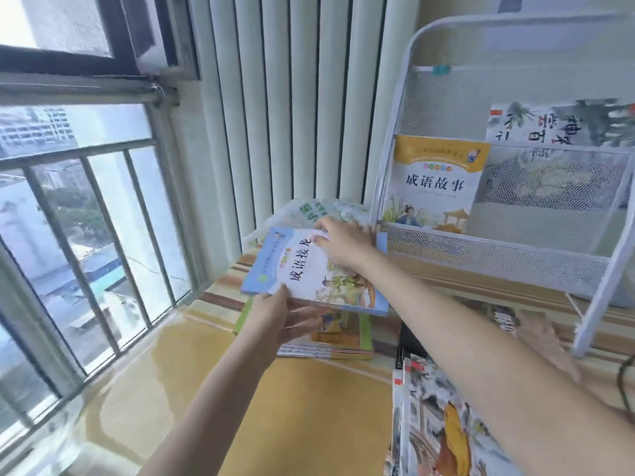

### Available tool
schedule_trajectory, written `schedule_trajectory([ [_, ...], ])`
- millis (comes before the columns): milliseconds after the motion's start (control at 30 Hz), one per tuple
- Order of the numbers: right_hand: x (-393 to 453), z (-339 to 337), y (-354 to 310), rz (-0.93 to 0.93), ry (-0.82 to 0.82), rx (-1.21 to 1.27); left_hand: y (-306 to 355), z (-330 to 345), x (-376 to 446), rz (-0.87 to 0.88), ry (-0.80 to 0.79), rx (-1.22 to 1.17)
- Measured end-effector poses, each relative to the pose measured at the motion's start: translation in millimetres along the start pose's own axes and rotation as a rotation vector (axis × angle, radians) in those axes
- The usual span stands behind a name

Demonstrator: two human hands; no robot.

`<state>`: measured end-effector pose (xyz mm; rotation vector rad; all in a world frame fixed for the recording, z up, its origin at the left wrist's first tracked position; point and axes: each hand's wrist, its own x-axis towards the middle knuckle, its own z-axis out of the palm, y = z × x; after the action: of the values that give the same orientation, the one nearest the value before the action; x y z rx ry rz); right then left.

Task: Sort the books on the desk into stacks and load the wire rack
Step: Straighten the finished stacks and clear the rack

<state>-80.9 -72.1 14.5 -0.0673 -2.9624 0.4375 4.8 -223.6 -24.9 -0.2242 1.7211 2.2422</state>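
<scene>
**Blue book held over the stack**

So the blue book (pixel 309 269) is held up, tilted, just above a stack (pixel 330 338) of books on the desk (pixel 309 424), near the window. Left hand (pixel 275 319) grips its near edge, thumb on the cover and fingers curled underneath. Right hand (pixel 343 243) is on the far edge, fingers bent over it, pinching that side. Behind it lies a green-and-white book (pixel 319 209). The white wire rack (pixel 515 252) stands to the right with an orange-topped book (pixel 436 183) upright in its lower tier and a painted-cover one (pixel 563 125) higher up. More books (pixel 443 424) sit lower right.
</scene>
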Motion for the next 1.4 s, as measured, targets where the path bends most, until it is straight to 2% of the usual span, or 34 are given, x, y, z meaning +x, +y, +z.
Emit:
schedule_trajectory([
  [133, 14, 37, 1, -0.06, -0.076, 0.075, -11, -18, 3, -0.104, 0.0, 0.087],
  [267, 15, 70, 15, -0.034, -0.252, 0.223, -17, -29, 0, -0.084, 0.049, 0.254],
  [367, 8, 79, 22, -0.02, -0.231, 0.294, -18, -37, -2, -0.035, 0.091, 0.369],
  [467, 10, 80, 24, -0.013, -0.228, 0.272, -21, -45, -6, -0.014, 0.129, 0.387],
  [533, 10, 78, 23, -0.038, -0.264, 0.265, -23, -49, -7, -0.025, 0.165, 0.279],
  [667, 12, 66, 19, -0.095, -0.357, 0.295, -33, -50, -22, -0.17, 0.268, -0.222],
  [767, 16, 57, 17, -0.075, -0.433, 0.248, -35, -40, -39, -0.176, 0.32, -0.303],
  [867, 15, 53, 17, -0.076, -0.462, 0.223, -29, -28, -37, -0.198, 0.354, -0.449],
  [967, 9, 52, 19, -0.092, -0.479, 0.26, -18, -20, -33, -0.202, 0.359, -0.49],
  [1100, 6, 54, 19, -0.073, -0.479, 0.312, -24, -14, -30, -0.178, 0.392, -0.377],
  [1300, -2, 50, 16, -0.005, -0.453, 0.217, -49, 18, -31, -0.105, 0.397, 0.01],
  [1400, -5, 44, 16, 0.058, -0.478, 0.237, -55, 37, -22, 0.009, 0.435, 0.104],
])
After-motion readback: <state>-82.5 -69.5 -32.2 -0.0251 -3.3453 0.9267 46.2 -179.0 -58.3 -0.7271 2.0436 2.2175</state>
